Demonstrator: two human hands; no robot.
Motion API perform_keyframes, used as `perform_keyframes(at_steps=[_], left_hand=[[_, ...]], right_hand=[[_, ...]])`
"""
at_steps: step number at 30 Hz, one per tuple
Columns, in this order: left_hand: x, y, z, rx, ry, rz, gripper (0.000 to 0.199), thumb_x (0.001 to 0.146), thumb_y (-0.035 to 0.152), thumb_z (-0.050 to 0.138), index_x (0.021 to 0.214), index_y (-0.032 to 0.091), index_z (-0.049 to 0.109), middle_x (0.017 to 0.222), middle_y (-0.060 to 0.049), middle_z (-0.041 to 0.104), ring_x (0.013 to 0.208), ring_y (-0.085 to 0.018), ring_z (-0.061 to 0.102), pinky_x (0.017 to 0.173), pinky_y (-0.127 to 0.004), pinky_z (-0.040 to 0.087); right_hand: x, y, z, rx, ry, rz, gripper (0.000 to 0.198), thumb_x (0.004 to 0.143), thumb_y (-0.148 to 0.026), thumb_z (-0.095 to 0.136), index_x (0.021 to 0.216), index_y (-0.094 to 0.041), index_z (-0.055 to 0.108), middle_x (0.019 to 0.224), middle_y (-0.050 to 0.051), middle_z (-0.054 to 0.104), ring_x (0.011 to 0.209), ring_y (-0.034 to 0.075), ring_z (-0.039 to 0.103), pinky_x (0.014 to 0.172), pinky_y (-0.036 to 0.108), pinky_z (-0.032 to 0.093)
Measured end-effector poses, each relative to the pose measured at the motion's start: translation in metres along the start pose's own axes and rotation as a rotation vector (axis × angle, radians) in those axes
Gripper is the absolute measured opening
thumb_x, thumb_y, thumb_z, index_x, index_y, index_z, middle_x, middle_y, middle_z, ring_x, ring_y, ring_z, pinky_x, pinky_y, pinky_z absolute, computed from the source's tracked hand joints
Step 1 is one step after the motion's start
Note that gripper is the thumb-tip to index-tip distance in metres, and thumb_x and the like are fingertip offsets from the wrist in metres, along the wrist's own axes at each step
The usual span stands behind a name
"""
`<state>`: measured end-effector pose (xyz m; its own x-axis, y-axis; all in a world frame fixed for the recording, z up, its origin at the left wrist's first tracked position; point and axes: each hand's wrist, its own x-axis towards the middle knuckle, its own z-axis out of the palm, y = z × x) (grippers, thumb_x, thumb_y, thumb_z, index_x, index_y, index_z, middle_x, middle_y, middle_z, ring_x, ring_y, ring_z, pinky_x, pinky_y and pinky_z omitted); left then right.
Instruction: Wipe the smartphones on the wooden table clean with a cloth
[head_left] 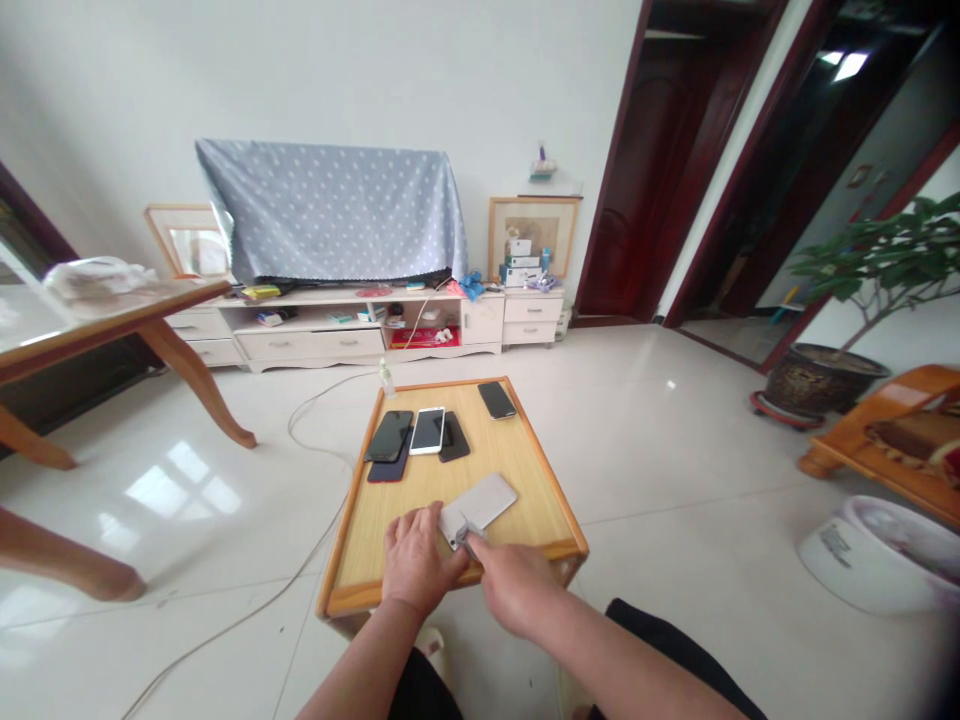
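Observation:
A pale smartphone (pixel 489 500) lies back side up near the front of the small wooden table (pixel 525 460). My left hand (pixel 420 558) holds its near left end, index finger at one edge and thumb at the other. In the fingers of my right hand (pixel 517 585) is a small grey cloth (pixel 466 536), pressed on the phone's back near the camera corner. Farther up the table lie a white-framed smartphone (pixel 427 428) overlapping a dark one (pixel 459 440), and a black smartphone (pixel 391 434) on top of a blue, red-edged one (pixel 386 472). Another black smartphone (pixel 496 400) lies at the far right.
A small clear bottle (pixel 386 378) stands at the table's far left corner. A cable (pixel 300 570) runs over the floor on the left, near a larger table (pixel 187 365). To the right are a white bucket (pixel 862 560), a wooden seat (pixel 892 430) and a potted plant (pixel 825 375).

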<state>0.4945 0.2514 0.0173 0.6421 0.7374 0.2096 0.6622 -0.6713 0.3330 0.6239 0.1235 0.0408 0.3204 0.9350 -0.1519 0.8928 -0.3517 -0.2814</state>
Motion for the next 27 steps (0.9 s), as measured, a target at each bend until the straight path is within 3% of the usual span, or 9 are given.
perform_keyframes(at_steps=[7, 14, 18, 21, 27], left_hand=[[0.0, 0.005, -0.005, 0.01, -0.01, -0.033, 0.056, 0.07, 0.04, 0.066, 0.122, 0.023, 0.052, 0.121, -0.008, 0.064, 0.121, -0.028, 0.05, 0.11, -0.041, 0.024], [0.0, -0.004, 0.0, -0.013, -0.01, 0.022, 0.056, 0.074, 0.043, 0.064, 0.125, 0.023, 0.052, 0.12, -0.008, 0.064, 0.119, -0.028, 0.051, 0.108, -0.042, 0.025], [0.0, -0.003, -0.001, -0.009, -0.025, 0.02, 0.058, 0.072, 0.043, 0.065, 0.125, 0.023, 0.052, 0.12, -0.008, 0.063, 0.118, -0.028, 0.051, 0.107, -0.042, 0.026], [0.0, 0.0, -0.002, -0.004, 0.002, 0.011, 0.056, 0.072, 0.041, 0.064, 0.123, 0.023, 0.052, 0.119, -0.007, 0.064, 0.117, -0.027, 0.051, 0.107, -0.042, 0.026], [0.0, 0.0, 0.002, 0.001, 0.018, 0.009, 0.057, 0.071, 0.042, 0.065, 0.124, 0.023, 0.052, 0.118, -0.007, 0.064, 0.117, -0.026, 0.051, 0.107, -0.041, 0.026]], right_hand=[[0.019, 0.035, -0.03, -0.036, -0.064, 0.287, 0.054, 0.091, -0.023, 0.038, 0.144, -0.034, 0.043, 0.105, 0.01, 0.073, 0.096, 0.027, 0.069, 0.074, 0.034, 0.045], [0.004, 0.001, -0.001, 0.003, -0.011, -0.007, 0.053, 0.091, -0.026, 0.04, 0.143, -0.036, 0.044, 0.104, 0.008, 0.073, 0.095, 0.028, 0.069, 0.076, 0.035, 0.045], [0.021, 0.024, -0.018, -0.021, -0.034, 0.207, 0.054, 0.09, -0.023, 0.041, 0.143, -0.034, 0.044, 0.105, 0.01, 0.073, 0.094, 0.028, 0.069, 0.073, 0.035, 0.046], [0.028, 0.033, -0.026, -0.022, -0.038, 0.282, 0.053, 0.091, -0.022, 0.039, 0.143, -0.031, 0.045, 0.105, 0.011, 0.073, 0.094, 0.027, 0.069, 0.073, 0.035, 0.046], [0.011, 0.004, -0.004, 0.015, -0.022, 0.0, 0.051, 0.09, -0.026, 0.043, 0.14, -0.034, 0.047, 0.105, 0.008, 0.073, 0.095, 0.027, 0.068, 0.076, 0.034, 0.045]])
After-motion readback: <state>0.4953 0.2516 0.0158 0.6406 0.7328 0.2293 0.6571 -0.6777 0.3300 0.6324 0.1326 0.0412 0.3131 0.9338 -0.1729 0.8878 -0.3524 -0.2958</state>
